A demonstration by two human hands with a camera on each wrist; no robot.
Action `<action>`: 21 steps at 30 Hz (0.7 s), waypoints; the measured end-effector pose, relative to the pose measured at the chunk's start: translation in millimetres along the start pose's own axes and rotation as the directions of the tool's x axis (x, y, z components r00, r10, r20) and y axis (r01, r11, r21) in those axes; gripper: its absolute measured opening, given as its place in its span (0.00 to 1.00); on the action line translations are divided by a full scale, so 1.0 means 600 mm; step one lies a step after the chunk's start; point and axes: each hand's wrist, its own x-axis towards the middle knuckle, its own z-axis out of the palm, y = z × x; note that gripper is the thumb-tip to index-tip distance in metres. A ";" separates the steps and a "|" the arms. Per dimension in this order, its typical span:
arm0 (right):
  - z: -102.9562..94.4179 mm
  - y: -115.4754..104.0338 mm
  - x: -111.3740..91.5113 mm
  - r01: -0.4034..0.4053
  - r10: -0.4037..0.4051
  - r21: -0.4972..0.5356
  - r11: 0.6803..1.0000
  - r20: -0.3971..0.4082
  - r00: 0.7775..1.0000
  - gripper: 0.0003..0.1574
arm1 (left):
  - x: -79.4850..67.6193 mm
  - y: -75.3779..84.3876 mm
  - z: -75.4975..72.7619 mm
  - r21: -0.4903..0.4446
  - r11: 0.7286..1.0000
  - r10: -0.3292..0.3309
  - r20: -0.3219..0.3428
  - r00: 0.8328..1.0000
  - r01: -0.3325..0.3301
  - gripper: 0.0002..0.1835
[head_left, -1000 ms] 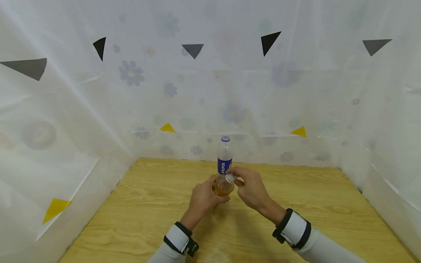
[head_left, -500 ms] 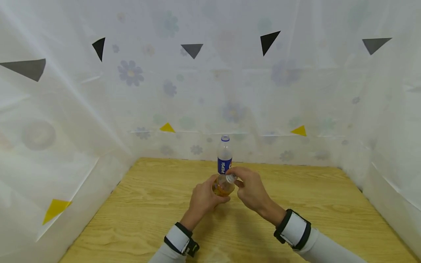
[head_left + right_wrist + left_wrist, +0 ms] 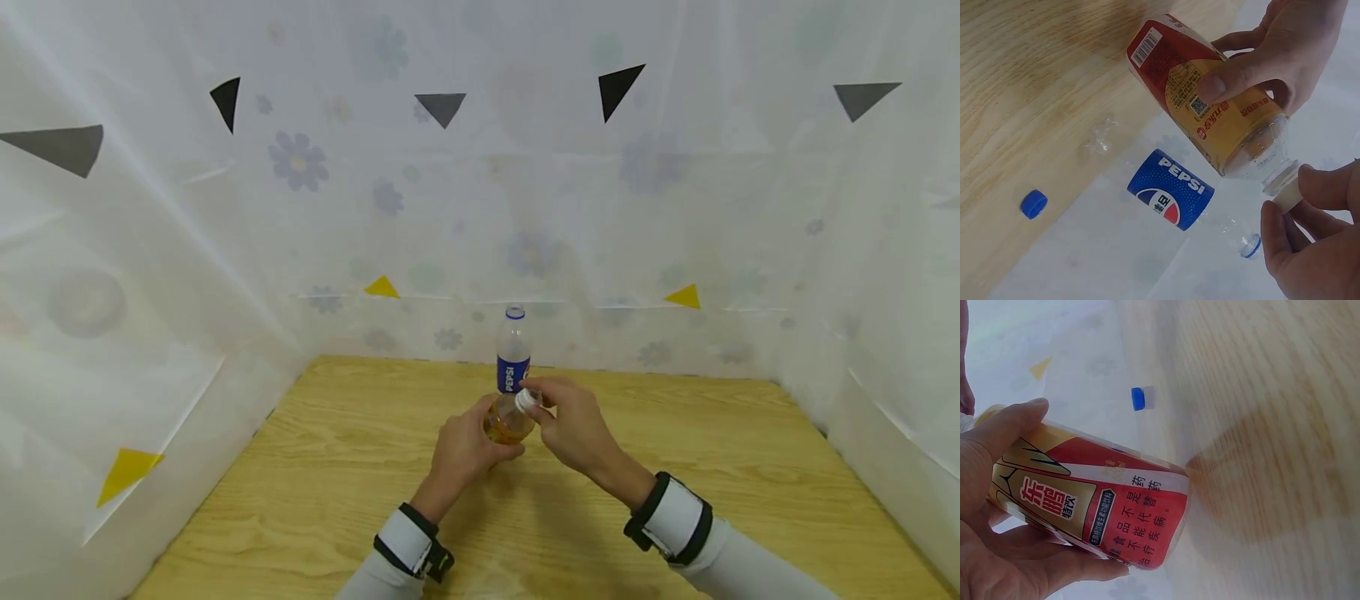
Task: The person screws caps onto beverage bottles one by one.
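Observation:
My left hand (image 3: pixel 467 450) grips the body of a clear drink bottle (image 3: pixel 1097 494) with a red and gold label, its neck tilted to the right. With thumb and fingers, my right hand (image 3: pixel 573 425) pinches a white bottle cap (image 3: pixel 1288 197) at the bottle's mouth. The cap meets the neck; I cannot tell how tightly it sits. Just behind stands a Pepsi bottle (image 3: pixel 513 373) with a blue label, upright and uncapped, untouched by either hand.
A blue cap (image 3: pixel 1034 204) lies on the wooden table (image 3: pixel 337 467) near the Pepsi bottle; the bottles hide it in the head view. White sheeting (image 3: pixel 480 208) with flowers and triangles walls the table at the back and sides.
My right thumb and fingers have shifted slightly around the white cap, which shows more plainly. The left hand and both bottles stay in place.

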 end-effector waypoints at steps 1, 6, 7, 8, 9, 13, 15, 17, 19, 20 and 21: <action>0.000 0.000 0.001 -0.007 0.007 -0.005 1.000 -0.002 1.000 0.19 | 0.000 0.000 0.000 -0.001 1.000 0.000 -0.001 1.000 0.000 0.40; 0.000 0.002 0.002 -0.041 0.041 -0.016 0.999 -0.008 0.999 0.16 | 0.000 0.001 0.000 -0.008 1.000 -0.008 0.006 1.000 0.008 0.40; 0.000 0.002 0.002 -0.046 0.046 -0.019 0.999 -0.012 0.999 0.16 | 0.001 0.001 0.000 -0.012 1.000 -0.008 0.006 1.000 0.008 0.40; 0.000 0.002 0.002 -0.050 0.049 -0.020 0.999 -0.016 0.999 0.16 | 0.001 0.002 0.000 -0.015 1.000 -0.009 0.008 1.000 0.009 0.40; 0.000 0.002 0.002 -0.052 0.052 -0.020 0.998 -0.019 0.998 0.15 | 0.001 0.002 0.000 -0.017 1.000 -0.008 0.009 1.000 0.008 0.40; 0.000 0.004 0.002 -0.053 0.053 -0.017 0.998 -0.027 0.998 0.12 | 0.000 0.003 0.000 -0.016 1.000 -0.002 0.009 1.000 0.002 0.39; -0.001 0.005 0.001 -0.062 0.062 -0.009 0.998 -0.024 0.998 0.12 | -0.001 0.003 0.000 -0.012 1.000 -0.002 0.010 1.000 0.002 0.39; -0.001 0.006 0.001 -0.074 0.074 -0.005 0.997 -0.019 0.997 0.12 | -0.001 0.003 0.001 -0.010 1.000 -0.006 0.013 1.000 0.006 0.39; -0.001 0.006 0.000 -0.083 0.083 -0.001 0.997 -0.013 0.996 0.12 | -0.002 0.003 0.001 -0.013 1.000 -0.013 0.016 1.000 0.014 0.39; -0.001 0.006 0.000 -0.084 0.084 0.000 0.996 -0.013 0.996 0.12 | -0.002 0.003 0.001 -0.014 1.000 -0.016 0.017 1.000 0.016 0.39; -0.001 0.006 0.000 -0.083 0.083 0.001 0.997 -0.012 0.996 0.12 | -0.002 0.004 0.001 -0.014 1.000 -0.018 0.017 1.000 0.018 0.39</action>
